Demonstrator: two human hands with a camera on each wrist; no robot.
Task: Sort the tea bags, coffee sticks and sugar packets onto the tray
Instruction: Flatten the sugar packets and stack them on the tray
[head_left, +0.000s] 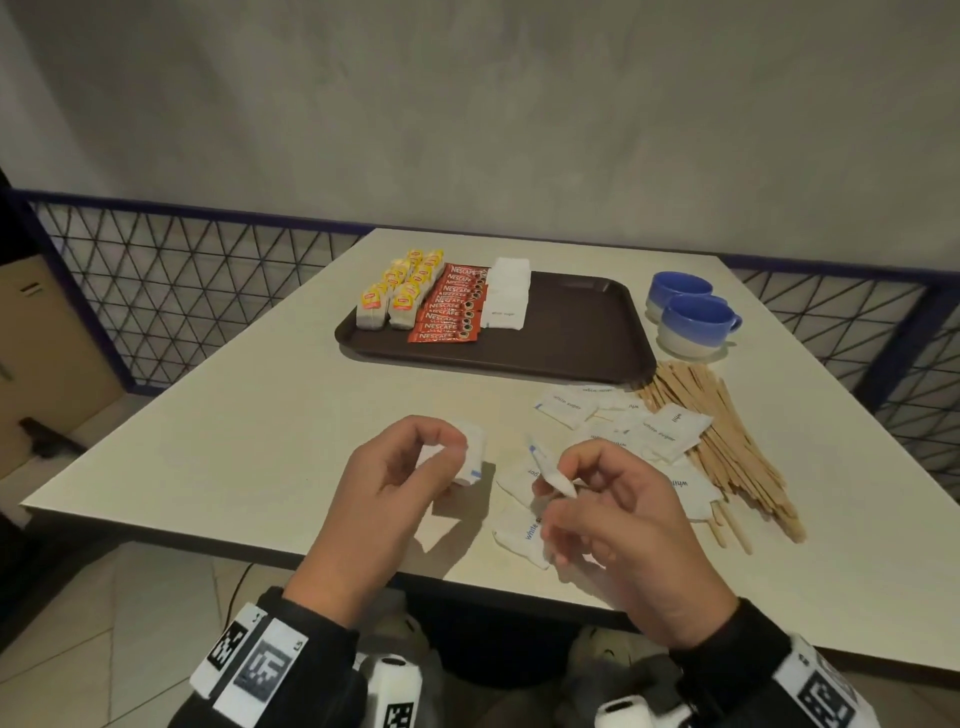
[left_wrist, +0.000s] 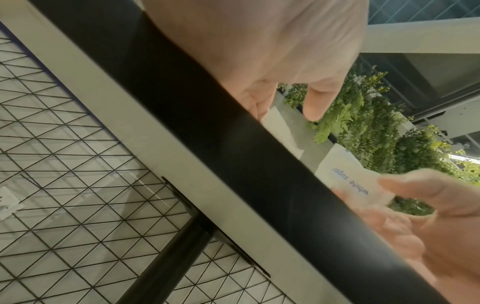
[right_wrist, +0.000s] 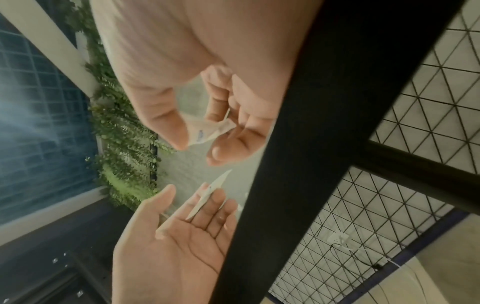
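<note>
I sit at a pale table (head_left: 218, 415) set against a grey wall (head_left: 467, 104), with wire-mesh railing (head_left: 171, 280) on both sides. My left hand (head_left: 395, 483) curls round a small stack of sugar packets (head_left: 470, 457); my right hand (head_left: 613, 514) pinches a single packet (head_left: 550, 470) edge-on. More packets (head_left: 618, 421) lie loose near my right hand, partly over wooden stirrers (head_left: 727, 431). On the brown tray (head_left: 571, 332) stand tea bags (head_left: 400, 291), coffee sticks (head_left: 454, 306) and stacked sugar (head_left: 506, 296). Two blue cups (head_left: 691, 317) sit beside it.
</note>
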